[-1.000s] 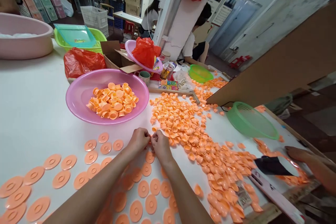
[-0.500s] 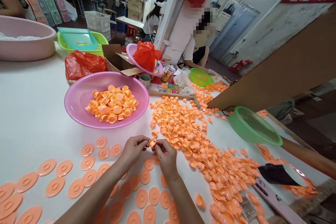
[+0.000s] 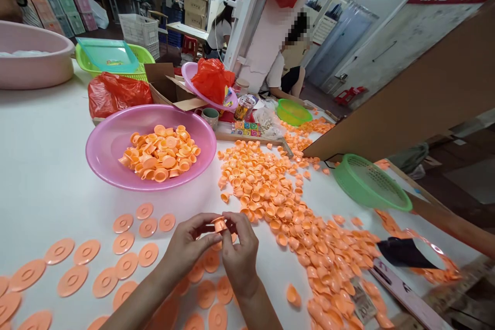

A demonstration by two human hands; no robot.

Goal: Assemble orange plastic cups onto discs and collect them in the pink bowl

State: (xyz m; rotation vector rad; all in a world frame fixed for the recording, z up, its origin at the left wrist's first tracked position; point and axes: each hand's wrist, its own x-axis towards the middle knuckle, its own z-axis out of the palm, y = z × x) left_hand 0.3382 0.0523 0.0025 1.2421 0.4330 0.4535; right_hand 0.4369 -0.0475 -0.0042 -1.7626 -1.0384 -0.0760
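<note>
Between my two hands is a small orange plastic toy cup (image 3: 219, 224) with a wide flat rim or disc uppermost. My left hand (image 3: 191, 242) pinches it from the left, thumb below and fingers above. From the right, my right hand (image 3: 240, 247) grips it with thumb and fingertips. Flat orange discs (image 3: 126, 265) with a ring in the middle lie spread on the white table (image 3: 46, 149) around and under my forearms. A big heap of loose orange cups (image 3: 266, 185) reaches from beyond my hands to the right. The pink bowl (image 3: 102, 152) holds a pile of similar orange pieces.
A green sieve basket (image 3: 367, 185) stands at the right by a brown board (image 3: 402, 82). Further back are a red plastic bag (image 3: 118, 95), an open cardboard box (image 3: 162, 82) and a mug (image 3: 211, 117). Another person (image 3: 276, 75) sits at the far end of the table.
My hands have come slightly lower and nearer, and the cup has turned from tilted to more upright, rim on top. The whole view has shifted a little.
</note>
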